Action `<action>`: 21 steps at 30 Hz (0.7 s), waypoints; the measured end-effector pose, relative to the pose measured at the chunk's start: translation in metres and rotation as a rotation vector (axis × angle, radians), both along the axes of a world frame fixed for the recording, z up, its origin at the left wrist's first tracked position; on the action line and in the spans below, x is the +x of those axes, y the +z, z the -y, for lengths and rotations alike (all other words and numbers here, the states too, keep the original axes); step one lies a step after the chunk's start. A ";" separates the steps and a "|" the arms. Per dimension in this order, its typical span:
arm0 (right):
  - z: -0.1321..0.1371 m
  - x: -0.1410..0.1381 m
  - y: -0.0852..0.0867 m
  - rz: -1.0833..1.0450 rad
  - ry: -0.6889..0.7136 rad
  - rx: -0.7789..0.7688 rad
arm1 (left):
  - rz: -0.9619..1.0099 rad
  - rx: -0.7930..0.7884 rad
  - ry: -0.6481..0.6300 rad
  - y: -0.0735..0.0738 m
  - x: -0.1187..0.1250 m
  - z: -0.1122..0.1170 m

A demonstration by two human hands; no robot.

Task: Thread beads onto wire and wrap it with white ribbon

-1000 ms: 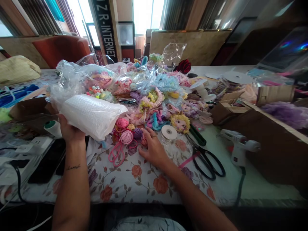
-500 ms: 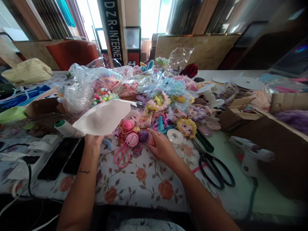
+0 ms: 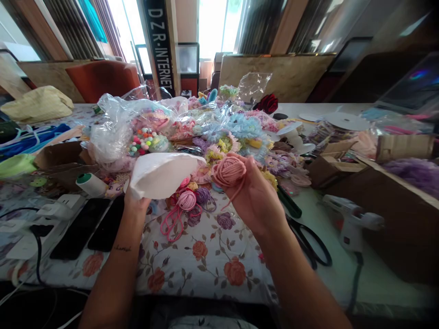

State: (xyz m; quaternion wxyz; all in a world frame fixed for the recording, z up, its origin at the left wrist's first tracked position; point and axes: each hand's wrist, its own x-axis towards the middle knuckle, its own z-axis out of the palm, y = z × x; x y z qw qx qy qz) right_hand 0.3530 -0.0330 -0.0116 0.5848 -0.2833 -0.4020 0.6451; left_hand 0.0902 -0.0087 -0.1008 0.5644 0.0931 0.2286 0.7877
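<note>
Along the near edge of the worktop (image 3: 197, 287), a broad stretch of flowered cloth is left bare between the forearms. On the left, room is taken up by two dark phones (image 3: 80, 228); on the right, by black-handled scissors (image 3: 312, 242), partly covered by the right forearm, and farther right by a glue gun (image 3: 353, 219) near the wall of a cardboard box (image 3: 387, 219). Above the cloth, a white pouch (image 3: 168, 176) is clasped at its lower left end by the left hand (image 3: 137, 198), whose fingers are mostly hidden. A pink yarn ball (image 3: 229, 171) is pinched by the grip of the right hand (image 3: 262, 201), a narrow gap being left between ball and pouch. Beyond, free room is closed off by a heap of frilly trimmings and plastic bags (image 3: 219, 128). Past the far edge, "DZR-INTERNET" can be read down a dark sign (image 3: 159, 50); the script on the left forearm is too small to be read surely.
</note>
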 end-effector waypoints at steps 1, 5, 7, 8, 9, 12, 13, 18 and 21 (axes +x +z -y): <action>0.003 -0.003 0.007 0.043 0.038 0.054 | 0.011 -0.014 0.002 -0.001 0.001 0.000; 0.009 -0.015 0.033 0.581 0.124 0.416 | 0.056 0.000 -0.025 -0.005 0.000 -0.002; 0.004 -0.026 0.042 0.882 0.073 0.606 | 0.086 0.024 -0.051 -0.007 -0.001 -0.003; 0.000 -0.032 0.045 0.993 0.030 0.684 | 0.101 0.032 -0.060 -0.007 -0.002 -0.003; -0.006 -0.040 0.048 1.079 -0.013 0.751 | 0.112 0.031 -0.064 -0.007 -0.002 -0.004; -0.024 -0.063 0.055 1.236 -0.084 0.896 | 0.137 -0.012 -0.062 -0.005 0.000 -0.003; -0.029 -0.068 0.058 1.271 -0.078 0.927 | 0.146 -0.033 -0.064 -0.005 0.001 -0.003; -0.031 -0.054 0.059 1.118 -0.114 0.942 | 0.212 -0.057 -0.066 0.000 -0.003 -0.002; -0.029 -0.023 0.022 0.951 -0.304 0.819 | 0.266 -0.089 -0.098 0.001 -0.010 -0.002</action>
